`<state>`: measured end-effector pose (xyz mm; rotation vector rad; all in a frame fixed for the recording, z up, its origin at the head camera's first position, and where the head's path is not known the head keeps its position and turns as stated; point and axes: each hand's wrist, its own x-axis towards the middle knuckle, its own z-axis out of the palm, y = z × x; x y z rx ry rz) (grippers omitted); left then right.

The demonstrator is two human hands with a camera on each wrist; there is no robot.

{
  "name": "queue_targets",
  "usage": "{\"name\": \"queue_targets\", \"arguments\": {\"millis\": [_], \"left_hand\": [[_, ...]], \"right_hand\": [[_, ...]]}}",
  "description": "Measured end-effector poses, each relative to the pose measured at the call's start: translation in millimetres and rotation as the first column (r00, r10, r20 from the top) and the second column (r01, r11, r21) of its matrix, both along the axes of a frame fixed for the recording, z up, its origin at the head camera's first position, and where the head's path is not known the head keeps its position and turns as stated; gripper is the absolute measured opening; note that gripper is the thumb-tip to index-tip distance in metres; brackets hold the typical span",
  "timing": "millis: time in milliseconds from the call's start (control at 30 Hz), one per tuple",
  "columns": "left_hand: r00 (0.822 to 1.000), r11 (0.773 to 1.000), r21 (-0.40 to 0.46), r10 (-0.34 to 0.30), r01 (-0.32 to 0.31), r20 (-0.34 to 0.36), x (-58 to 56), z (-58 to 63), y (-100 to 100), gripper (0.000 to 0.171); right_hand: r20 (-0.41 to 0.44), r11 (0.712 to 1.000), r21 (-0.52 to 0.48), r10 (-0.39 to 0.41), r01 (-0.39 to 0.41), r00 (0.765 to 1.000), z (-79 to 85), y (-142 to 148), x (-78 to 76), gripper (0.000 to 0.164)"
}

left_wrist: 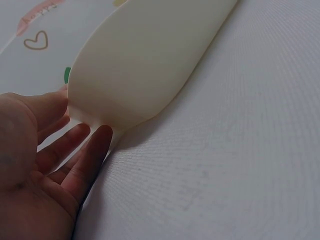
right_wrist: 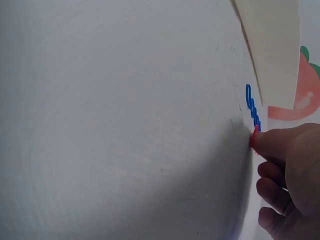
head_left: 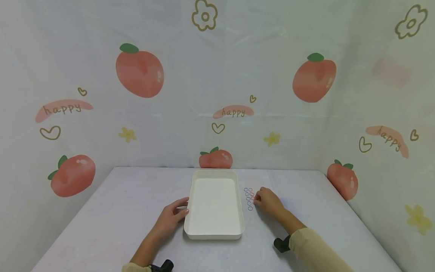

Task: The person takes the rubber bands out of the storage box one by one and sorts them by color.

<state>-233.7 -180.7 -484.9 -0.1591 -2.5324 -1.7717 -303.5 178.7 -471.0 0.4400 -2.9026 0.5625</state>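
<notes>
A white rectangular tray (head_left: 214, 237) lies on the table, and my left hand (head_left: 171, 219) rests against its left side. In the left wrist view, the left thumb and fingertips touch the tray's wall (left_wrist: 135, 65) with the fingers spread. Right of the tray, small blue rings (head_left: 249, 203) form a column, with red rings (head_left: 251, 194) in a second column beside them. My right hand (head_left: 268, 202) is at the near end of the red column. Its thumb and fingertip pinch a red ring (right_wrist: 254, 137) close to the tabletop, partly hidden by the fingers.
A white cloth covers the table (head_left: 119, 211). Behind it hangs a white curtain (head_left: 183, 128) printed with fruit, flowers and hearts. Each wrist carries a black camera mount, such as the right mount (head_left: 282, 244).
</notes>
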Motion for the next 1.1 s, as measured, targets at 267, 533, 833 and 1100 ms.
{"name": "queue_targets", "arguments": {"millis": [267,533,833,1100], "left_hand": [[1.000,1.000,0.015,0.000,0.000,0.007,-0.1,-0.5,0.3,0.044],[1.000,1.000,0.024,0.000,-0.001,0.008,0.5,-0.7,0.1,0.044],[1.000,1.000,0.023,-0.006,0.006,0.008,-0.5,-2.3,0.7,0.044],[1.000,0.999,0.031,-0.016,0.016,-0.001,-0.9,-1.2,1.3,0.045]], "right_hand": [[0.027,1.000,-0.014,-0.027,0.027,0.999,1.1,-2.3,1.8,0.014],[0.015,1.000,-0.007,-0.028,0.028,0.999,0.3,-3.7,-0.5,0.014],[0.035,0.986,-0.158,-0.039,0.044,0.999,-0.5,8.9,2.3,0.006],[0.056,0.970,-0.209,-0.112,0.122,0.992,1.5,31.8,15.4,0.011]]}}
